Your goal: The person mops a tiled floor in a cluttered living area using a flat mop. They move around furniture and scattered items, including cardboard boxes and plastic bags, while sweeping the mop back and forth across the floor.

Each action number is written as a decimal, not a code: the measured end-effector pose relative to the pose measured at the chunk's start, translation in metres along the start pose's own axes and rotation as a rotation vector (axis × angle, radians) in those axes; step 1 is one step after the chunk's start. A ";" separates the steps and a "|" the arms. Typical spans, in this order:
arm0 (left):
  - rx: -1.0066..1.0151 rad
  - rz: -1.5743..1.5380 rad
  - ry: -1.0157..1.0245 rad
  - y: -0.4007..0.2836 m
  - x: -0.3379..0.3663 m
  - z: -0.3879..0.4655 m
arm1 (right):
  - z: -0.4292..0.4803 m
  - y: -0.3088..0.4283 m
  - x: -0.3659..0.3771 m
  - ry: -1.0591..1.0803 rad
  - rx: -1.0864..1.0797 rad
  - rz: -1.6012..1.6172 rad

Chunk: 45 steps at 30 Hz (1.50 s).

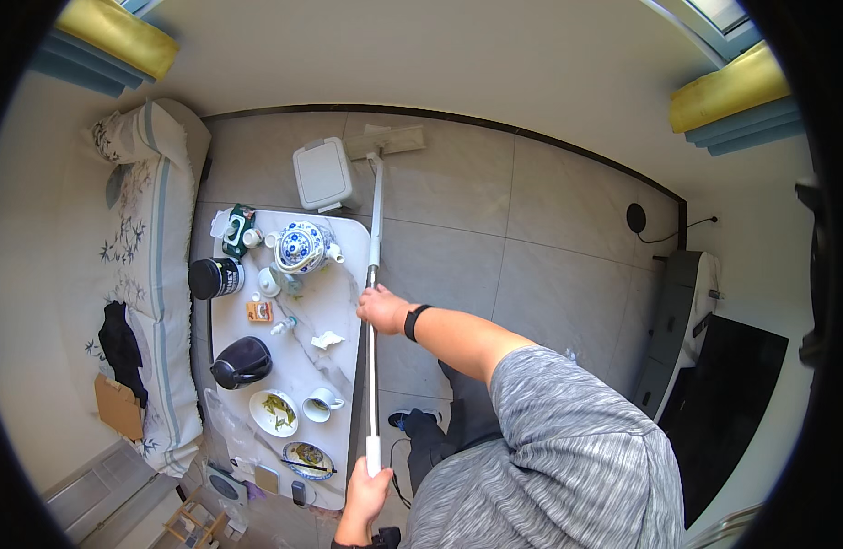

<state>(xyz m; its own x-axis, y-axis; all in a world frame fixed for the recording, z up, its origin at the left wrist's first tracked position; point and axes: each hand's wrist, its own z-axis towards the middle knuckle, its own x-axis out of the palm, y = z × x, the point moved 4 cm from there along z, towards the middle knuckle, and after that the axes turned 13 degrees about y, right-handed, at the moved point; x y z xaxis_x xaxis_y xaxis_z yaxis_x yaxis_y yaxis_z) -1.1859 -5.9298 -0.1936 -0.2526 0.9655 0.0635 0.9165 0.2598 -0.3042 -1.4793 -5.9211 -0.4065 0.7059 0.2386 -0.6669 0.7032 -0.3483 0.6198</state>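
Note:
A flat mop [376,206] with a white and metal pole runs up the picture along the right edge of the table. Its broad, pale mop head [401,140] lies on the tiled floor close to the far wall, beside a bin. My right hand [383,309], with a black band at the wrist, grips the metal middle of the pole. Lower down, my left hand [368,488] is closed around the white end grip [373,454]. A black strap shows at the left wrist.
A lidded white bin [323,175] stands at the table's far end. The marble-patterned table [339,302] holds a blue-and-white teapot [301,248], a black kettle [243,361], a mug [320,405] and food dishes. A covered sofa [167,274] is left; a cabinet [670,322] is right.

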 end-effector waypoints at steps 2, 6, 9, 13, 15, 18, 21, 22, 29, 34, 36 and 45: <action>0.018 -0.009 0.039 -0.009 0.005 0.008 | -0.002 -0.015 0.006 0.007 0.011 0.061; -0.035 0.101 0.114 0.023 0.005 -0.007 | -0.031 -0.003 0.040 0.028 0.020 0.093; -0.125 0.330 0.191 0.078 -0.008 -0.043 | -0.066 0.046 0.079 0.196 -0.034 -0.017; -0.029 0.260 0.160 0.133 -0.017 -0.140 | -0.110 0.128 0.120 0.465 -0.169 0.082; -0.034 0.147 0.187 0.134 -0.013 -0.167 | -0.121 0.154 0.129 0.595 -0.236 0.189; -0.202 0.337 -0.037 0.112 -0.022 -0.170 | -0.114 0.150 0.115 0.428 -0.186 0.093; -0.138 0.460 0.039 0.073 -0.032 -0.131 | -0.102 0.118 0.089 0.273 -0.080 -0.015; -0.114 0.498 0.067 0.061 -0.035 -0.113 | -0.098 0.102 0.077 0.233 -0.060 -0.042; -0.014 0.071 0.284 -0.049 0.015 0.037 | -0.073 -0.057 -0.020 -0.027 0.202 -0.265; -0.018 0.173 0.255 -0.043 0.035 0.065 | -0.071 -0.100 -0.003 0.055 0.211 -0.239; -0.158 0.284 0.226 0.000 0.006 0.023 | -0.070 -0.045 0.036 0.073 0.102 -0.238; -0.557 0.461 -0.098 0.052 -0.043 -0.208 | -0.097 0.202 0.140 0.472 -0.496 0.319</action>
<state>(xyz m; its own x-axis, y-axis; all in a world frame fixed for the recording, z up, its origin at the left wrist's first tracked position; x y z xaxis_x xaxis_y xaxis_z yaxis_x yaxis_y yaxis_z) -1.0631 -5.9540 -0.0147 0.1941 0.9798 -0.0481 0.9519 -0.1762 0.2508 -1.2305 -5.8704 -0.3346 0.7645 0.5963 -0.2448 0.3353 -0.0435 0.9411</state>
